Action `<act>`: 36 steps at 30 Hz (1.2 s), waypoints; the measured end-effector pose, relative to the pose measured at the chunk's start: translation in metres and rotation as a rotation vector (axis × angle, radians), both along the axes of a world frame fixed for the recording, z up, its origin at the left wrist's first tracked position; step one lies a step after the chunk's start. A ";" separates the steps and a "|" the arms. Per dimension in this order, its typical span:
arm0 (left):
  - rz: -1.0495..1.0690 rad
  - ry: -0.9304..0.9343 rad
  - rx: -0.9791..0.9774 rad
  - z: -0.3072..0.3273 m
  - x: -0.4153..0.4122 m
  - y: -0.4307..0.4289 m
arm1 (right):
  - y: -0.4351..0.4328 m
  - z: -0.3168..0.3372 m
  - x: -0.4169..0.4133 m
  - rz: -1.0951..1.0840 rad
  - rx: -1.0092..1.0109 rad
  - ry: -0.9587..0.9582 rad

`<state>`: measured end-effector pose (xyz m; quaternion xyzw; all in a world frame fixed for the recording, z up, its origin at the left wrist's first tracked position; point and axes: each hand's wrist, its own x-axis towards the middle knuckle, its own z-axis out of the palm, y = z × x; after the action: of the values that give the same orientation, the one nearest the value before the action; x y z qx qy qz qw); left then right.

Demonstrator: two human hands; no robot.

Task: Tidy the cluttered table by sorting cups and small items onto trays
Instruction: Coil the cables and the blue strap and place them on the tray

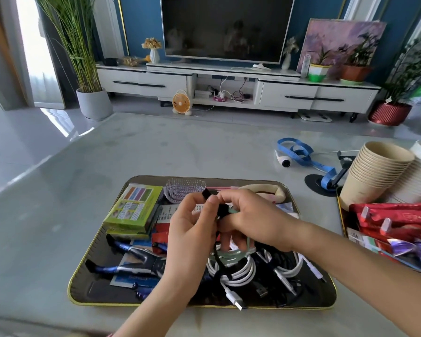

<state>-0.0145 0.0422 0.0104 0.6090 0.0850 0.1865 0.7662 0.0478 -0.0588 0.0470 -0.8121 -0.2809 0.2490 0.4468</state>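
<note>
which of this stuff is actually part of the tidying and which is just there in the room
Part of the job: black strap held by left hand and right hand; white cables on the near tray; stacked paper cups; blue tape measure, loose on the table.
Just lying about: television, orange fan, potted plants, painting.

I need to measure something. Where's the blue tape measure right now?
Head view: the blue tape measure lies uncoiled on the table, right of centre beyond the big tray, just left of the stacked paper cups.
</note>
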 end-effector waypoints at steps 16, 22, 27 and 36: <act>0.035 -0.067 0.059 0.003 0.002 0.010 | -0.015 0.014 0.011 -0.152 0.490 0.671; -0.018 -0.016 0.143 -0.006 0.001 0.004 | -0.007 -0.005 0.011 -0.432 0.408 0.181; 0.048 0.062 0.156 -0.012 0.007 0.006 | -0.004 -0.009 0.005 -0.372 0.476 -0.137; 0.107 0.171 0.006 -0.008 0.011 0.012 | -0.007 -0.038 -0.001 -0.124 0.376 -0.785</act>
<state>-0.0033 0.0537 0.0027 0.6197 0.1820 0.1747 0.7432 0.0472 -0.0656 0.0089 -0.7652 -0.4205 -0.1614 0.4601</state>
